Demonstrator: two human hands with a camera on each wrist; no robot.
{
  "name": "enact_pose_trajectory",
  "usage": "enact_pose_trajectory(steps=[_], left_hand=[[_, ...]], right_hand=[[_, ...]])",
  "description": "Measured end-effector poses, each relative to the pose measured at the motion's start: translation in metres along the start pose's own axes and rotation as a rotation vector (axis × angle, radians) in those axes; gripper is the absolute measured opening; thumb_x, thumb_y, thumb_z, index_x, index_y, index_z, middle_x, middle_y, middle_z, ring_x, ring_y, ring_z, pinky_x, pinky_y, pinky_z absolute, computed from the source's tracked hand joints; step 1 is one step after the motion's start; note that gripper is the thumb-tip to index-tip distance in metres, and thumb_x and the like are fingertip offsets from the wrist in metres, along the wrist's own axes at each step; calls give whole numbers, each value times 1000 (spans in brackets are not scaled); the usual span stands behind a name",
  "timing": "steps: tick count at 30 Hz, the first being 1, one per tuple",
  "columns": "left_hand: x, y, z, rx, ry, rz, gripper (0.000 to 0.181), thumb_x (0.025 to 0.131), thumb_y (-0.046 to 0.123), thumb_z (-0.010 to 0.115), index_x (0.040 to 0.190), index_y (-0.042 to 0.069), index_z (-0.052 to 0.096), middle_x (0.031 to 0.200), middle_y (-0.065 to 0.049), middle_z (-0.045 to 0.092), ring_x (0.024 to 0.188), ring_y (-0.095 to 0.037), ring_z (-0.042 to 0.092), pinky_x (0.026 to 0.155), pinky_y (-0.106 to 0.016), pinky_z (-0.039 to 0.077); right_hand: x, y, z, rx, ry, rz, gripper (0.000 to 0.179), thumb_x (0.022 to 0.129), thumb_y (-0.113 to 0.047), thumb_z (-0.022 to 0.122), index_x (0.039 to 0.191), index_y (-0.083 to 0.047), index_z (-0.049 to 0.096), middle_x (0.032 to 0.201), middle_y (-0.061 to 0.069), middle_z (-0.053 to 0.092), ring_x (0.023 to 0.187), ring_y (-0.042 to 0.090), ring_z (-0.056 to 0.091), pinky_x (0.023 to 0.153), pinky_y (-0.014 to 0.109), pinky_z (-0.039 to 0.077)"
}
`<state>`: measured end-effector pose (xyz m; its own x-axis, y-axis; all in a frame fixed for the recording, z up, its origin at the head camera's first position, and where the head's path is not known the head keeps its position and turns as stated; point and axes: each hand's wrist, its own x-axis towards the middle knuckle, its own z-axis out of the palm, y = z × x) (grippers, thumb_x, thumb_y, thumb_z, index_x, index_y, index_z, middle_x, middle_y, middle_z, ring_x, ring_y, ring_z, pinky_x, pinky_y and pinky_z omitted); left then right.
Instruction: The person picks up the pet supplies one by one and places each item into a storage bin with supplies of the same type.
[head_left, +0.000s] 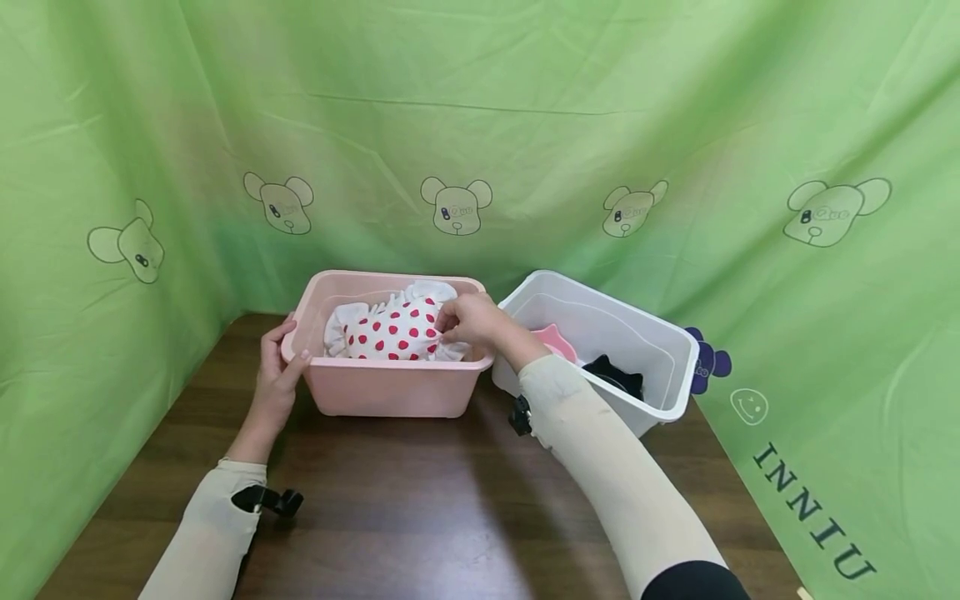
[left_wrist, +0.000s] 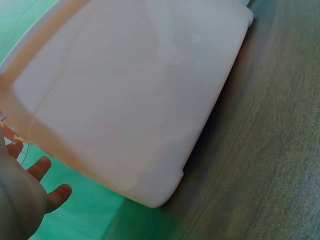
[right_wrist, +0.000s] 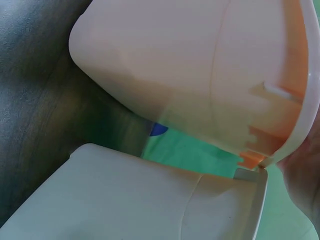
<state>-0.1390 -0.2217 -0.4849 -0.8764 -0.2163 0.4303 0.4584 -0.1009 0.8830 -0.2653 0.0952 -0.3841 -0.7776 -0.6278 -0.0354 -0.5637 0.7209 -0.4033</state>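
Observation:
A pink plastic bin [head_left: 390, 390] stands on the table. Inside it lies a white ruffled cloth item with red strawberry-like spots [head_left: 393, 332], bunched up with frills at its ends. My left hand [head_left: 276, 375] grips the bin's left rim, thumb at the front corner and fingers on the outer side. In the left wrist view, some of those fingers [left_wrist: 59, 197] show beside the bin wall [left_wrist: 125, 100]. Over the right end of the bin, my right hand [head_left: 472, 321] pinches the cloth with curled fingers. The right wrist view shows only part of that hand, behind the bin's rim [right_wrist: 311, 85].
Close on the right, a white bin [head_left: 622, 321] stands at an angle, its rim meeting the pink one. It holds a pink star-cornered piece [head_left: 557, 342] and a black one [head_left: 615, 375]. Green curtain [head_left: 465, 100] surrounds the wooden table [head_left: 390, 500] at the back and sides.

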Motion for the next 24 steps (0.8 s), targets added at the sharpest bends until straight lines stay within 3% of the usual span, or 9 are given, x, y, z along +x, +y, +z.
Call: enact_pose_trajectory(steps=[9,18,24], left_hand=[[0,0,-1,-2,-8,1,50,97,-7,51,143,-11,31,166,-23,24,152,-21,27,117,-16,29],[0,0,-2,11,-20,-3,50,98,-6,51,144,-11,29,166,-22,24,152,-22,26,116,-15,30],[-1,1,-2,26,-15,-4,50,99,-6,52,143,-12,29,166,-21,24,152,-23,27,115,-14,31]], right_hand=[[-5,-1,0,-103,26,16,5,89,-20,78,93,-23,78,82,-14,73,90,8,64,103,44,33],[-22,-7,-1,-149,114,-8,5,89,-27,79,92,-23,77,89,-13,74,101,11,63,93,41,35],[-33,-10,-4,-176,171,-26,5,89,-27,79,93,-23,79,92,-12,74,100,14,63,88,40,37]])
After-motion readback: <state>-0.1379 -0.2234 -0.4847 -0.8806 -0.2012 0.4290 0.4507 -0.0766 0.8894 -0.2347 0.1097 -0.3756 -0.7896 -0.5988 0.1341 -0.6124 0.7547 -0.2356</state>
